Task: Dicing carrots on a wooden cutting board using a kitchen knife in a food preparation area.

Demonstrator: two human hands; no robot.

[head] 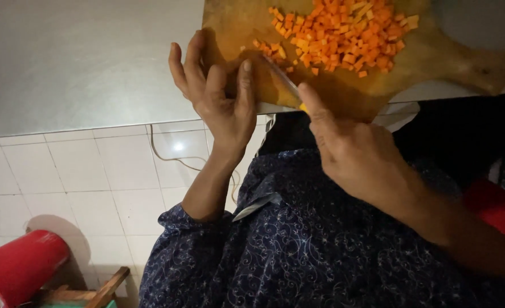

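The right hand (355, 154) is closed around a knife (284, 82), index finger stretched along the spine toward 11 o'clock; only a sliver of yellow handle shows at the fingertip. The blade lies low across the near part of the wooden board (435, 54), its tip among a few loose orange cubes. The left hand (215, 94) sits at 9 o'clock from the blade, fingers spread and half curled over the board's near-left edge, thumb up beside the blade; it grips nothing that I can make out and seems only to steady the board.

The diced carrot (343, 34) is heaped at 12 to 1 o'clock from the knife, well up the board, with a thin trail of strays running down toward the blade tip.

By the look of it the dicing is done and the step in hand is gathering: the knife is sweeping stragglers toward the heap. The next move calls for a flat, shallow blade angle, a push toward 1 o'clock, and the left hand keeping the board from sliding on the steel table (81, 63).
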